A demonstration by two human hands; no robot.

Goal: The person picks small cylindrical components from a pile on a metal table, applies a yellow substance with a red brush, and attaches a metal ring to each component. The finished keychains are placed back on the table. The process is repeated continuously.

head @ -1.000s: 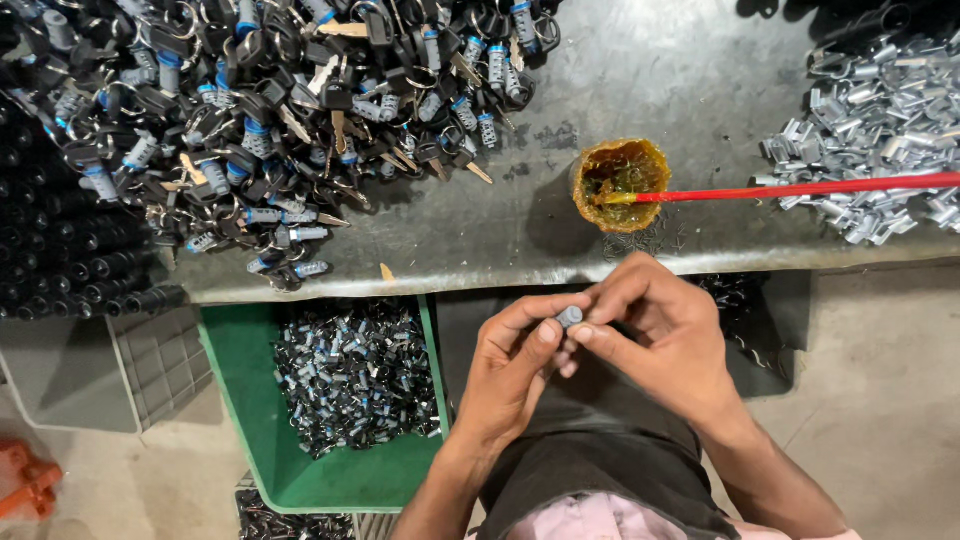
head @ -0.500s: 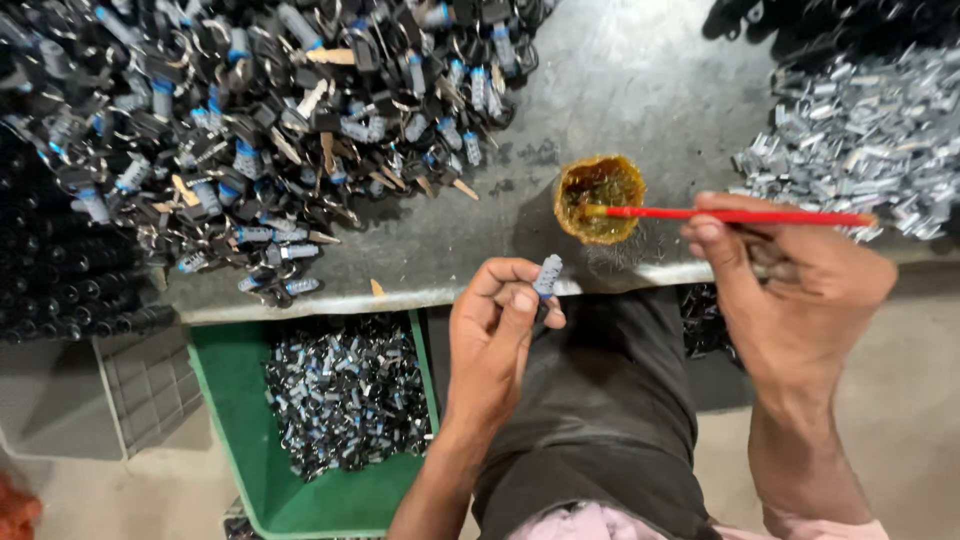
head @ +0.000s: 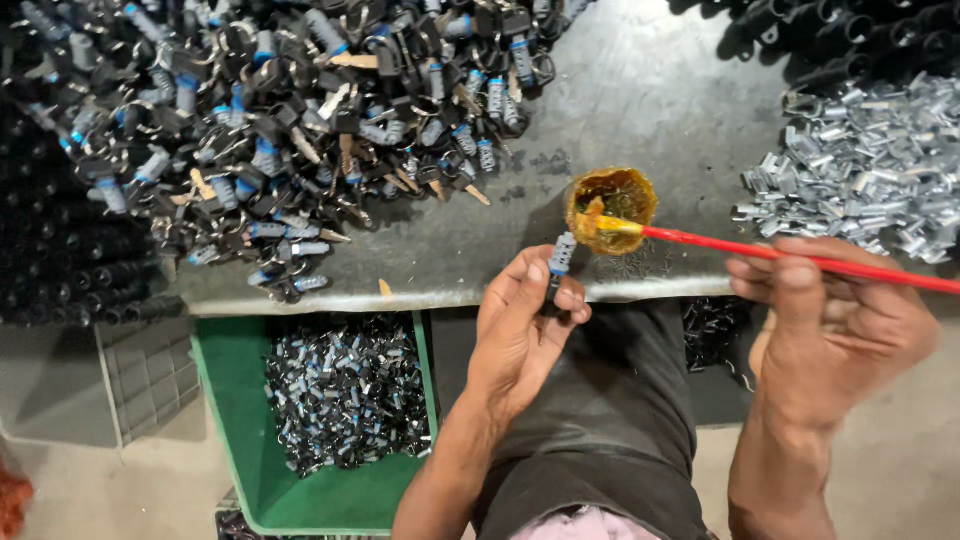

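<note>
The left hand point(head: 520, 335) has its fingers point(head: 570, 300) closed around a small lock cylinder point(head: 558, 262), held upright at the counter point(head: 660, 90) edge just beside a little yellow-stained bowl point(head: 611, 208). The right hand point(head: 835, 330) pinches a red-handled brush point(head: 800, 258) whose yellow tip rests in that bowl, close to the cylinder's top. A big heap of assembled cylinders with keys point(head: 280, 130) fills the counter's left, loose silver clips point(head: 860, 165) lie at right, and a green crate point(head: 240, 440) of parts sits below, left of the person's lap.

left hand point(head: 520, 330) fingers pinched upward, right hand point(head: 835, 330) fingers curled closed
</note>
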